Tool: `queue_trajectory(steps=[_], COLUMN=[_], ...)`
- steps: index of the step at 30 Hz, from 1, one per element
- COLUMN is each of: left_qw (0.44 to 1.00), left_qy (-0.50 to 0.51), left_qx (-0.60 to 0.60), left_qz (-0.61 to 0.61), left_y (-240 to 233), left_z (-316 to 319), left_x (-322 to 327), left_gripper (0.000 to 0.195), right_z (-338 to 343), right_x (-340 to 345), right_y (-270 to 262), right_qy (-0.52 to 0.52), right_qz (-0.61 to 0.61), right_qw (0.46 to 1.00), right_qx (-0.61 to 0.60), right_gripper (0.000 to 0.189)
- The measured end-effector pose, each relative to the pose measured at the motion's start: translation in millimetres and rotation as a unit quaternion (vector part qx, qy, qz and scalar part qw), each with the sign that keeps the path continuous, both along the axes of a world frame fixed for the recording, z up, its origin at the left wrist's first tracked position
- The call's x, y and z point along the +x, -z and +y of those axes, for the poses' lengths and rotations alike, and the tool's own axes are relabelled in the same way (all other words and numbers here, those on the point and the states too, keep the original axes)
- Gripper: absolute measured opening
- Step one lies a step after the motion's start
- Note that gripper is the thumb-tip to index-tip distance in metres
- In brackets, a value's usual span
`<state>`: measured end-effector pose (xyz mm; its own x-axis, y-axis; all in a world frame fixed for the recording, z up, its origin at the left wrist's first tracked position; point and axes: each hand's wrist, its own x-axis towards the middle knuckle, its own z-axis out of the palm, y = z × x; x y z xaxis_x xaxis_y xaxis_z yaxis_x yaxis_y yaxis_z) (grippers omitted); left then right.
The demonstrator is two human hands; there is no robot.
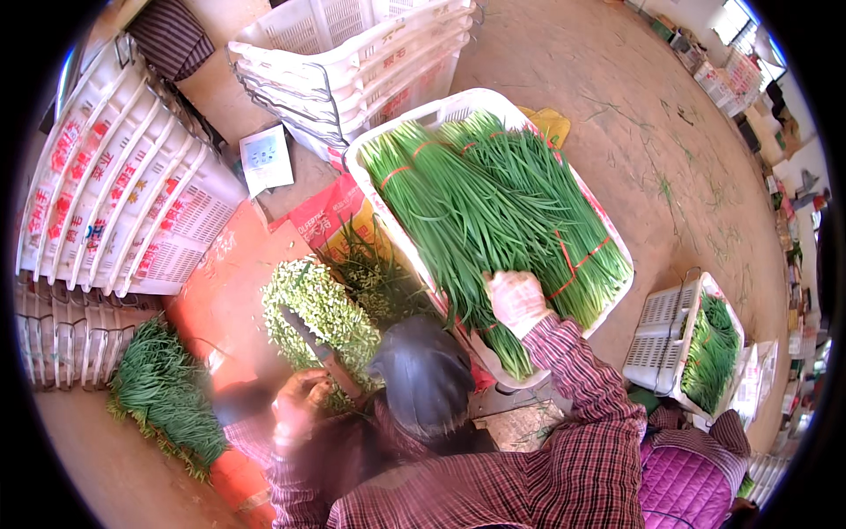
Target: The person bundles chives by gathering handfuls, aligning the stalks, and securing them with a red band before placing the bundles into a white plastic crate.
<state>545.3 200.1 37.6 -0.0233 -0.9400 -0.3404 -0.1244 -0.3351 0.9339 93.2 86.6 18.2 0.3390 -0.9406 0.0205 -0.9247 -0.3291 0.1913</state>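
My right hand (519, 301), its fingers curled down, rests on garlic chives (489, 192) in a white plastic crate (598, 321); whether it grips any is hidden. Red bands tie the chives in bundles. My left hand (297, 403) is bent and partly blurred beside the wooden handle of a knife (324, 354), and I cannot tell if it holds anything. The knife's blade lies over a heap of short, pale cut stem ends (291, 278). A dark covered knee (423, 377) is between the hands. Loose greens (363, 264) lie between heap and crate.
Stacked white crates stand at the top (396, 73) and far left (112, 192). Unbanded chives (165, 390) lie at lower left, beside an orange sheet (228, 264). On the right are another filled crate (661, 330) and a person in a purple quilted garment (687, 483).
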Motion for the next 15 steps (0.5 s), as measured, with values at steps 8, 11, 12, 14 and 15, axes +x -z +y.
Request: queue_trajectory(steps=[8,11,12,14,15], left_qw=[0.999,0.999,0.999,0.997,0.997], left_qy=[-0.034,-0.035,-0.035,-0.038,-0.032], left_qx=[-0.013,-0.018,-0.028,-0.047,-0.065], left_qz=[-0.013,0.002,0.015,0.041,0.035], left_y=[7.9,-1.8,-8.0,-8.9,-12.4], left_z=[39.9,28.0,21.6,9.0,2.5], left_x=[28.4,11.9,4.7,-4.0,-6.2], left_gripper=[0.029,0.027,0.027,0.026,0.026], right_z=[54.9,30.4,17.8,-12.4,-31.7], right_x=[-29.0,-23.2,-15.8,3.0,18.4], right_y=[-47.7,-86.5,-89.5,-91.1,-87.8], right_qy=[0.127,0.185,0.168,0.158,0.164], right_qz=[-0.171,-0.222,-0.234,-0.237,-0.230], right_qw=[0.974,0.957,0.957,0.958,0.959], right_qx=[0.072,-0.006,-0.023,-0.012,0.016], right_gripper=[0.032,0.028,0.029,0.030,0.031])
